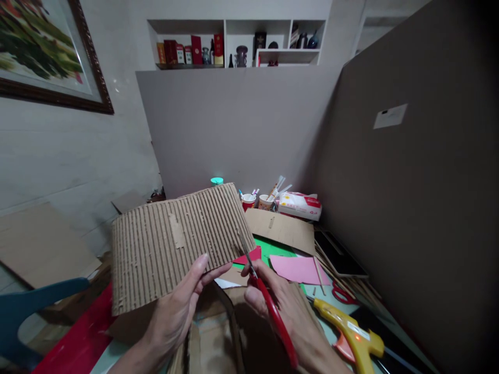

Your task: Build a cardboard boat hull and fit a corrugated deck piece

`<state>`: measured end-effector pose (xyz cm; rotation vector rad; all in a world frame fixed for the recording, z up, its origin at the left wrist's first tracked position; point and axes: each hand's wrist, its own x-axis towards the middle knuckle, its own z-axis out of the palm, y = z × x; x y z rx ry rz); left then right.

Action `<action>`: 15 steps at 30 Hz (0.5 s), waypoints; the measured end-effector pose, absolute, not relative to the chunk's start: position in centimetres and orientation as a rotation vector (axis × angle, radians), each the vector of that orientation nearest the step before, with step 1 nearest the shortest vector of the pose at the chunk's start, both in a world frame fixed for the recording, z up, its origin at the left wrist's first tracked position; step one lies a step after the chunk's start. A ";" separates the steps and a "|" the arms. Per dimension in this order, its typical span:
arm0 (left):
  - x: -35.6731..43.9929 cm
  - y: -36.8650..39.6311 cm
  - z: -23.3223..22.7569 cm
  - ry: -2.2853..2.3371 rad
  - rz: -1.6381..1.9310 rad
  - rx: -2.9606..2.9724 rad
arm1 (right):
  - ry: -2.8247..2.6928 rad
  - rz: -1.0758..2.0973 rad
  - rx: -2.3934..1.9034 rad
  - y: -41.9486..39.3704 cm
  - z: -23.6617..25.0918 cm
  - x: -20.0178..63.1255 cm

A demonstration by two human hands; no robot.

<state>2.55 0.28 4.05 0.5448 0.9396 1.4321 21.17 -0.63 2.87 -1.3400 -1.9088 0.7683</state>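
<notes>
Corrugated card [175, 244] is pinched upright by the left hand [177, 311], its edge offered to red scissors [268, 306] gripped in the right hand [288, 311].

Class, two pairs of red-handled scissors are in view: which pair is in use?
The red scissors gripped in the right hand, blades at the corrugated cardboard. The other pair lies untouched on the table.

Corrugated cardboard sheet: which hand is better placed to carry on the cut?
Right. The right hand holds the red scissors, blades at the corrugated cardboard sheet edge. The left hand only grips the sheet's lower edge.
</notes>
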 end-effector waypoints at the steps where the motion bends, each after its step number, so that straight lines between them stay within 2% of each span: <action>1: 2.5 0.3 4.0 0.939 1.433 0.530 | -1.903 0.751 -1.347 -0.7 2.9 21.1; 11: 2.8 0.5 3.9 0.928 1.415 0.521 | -1.890 0.586 -1.427 -0.3 2.2 21.2; 15: 2.7 0.5 3.7 0.960 1.409 0.563 | -1.852 0.722 -1.384 -0.2 2.7 21.0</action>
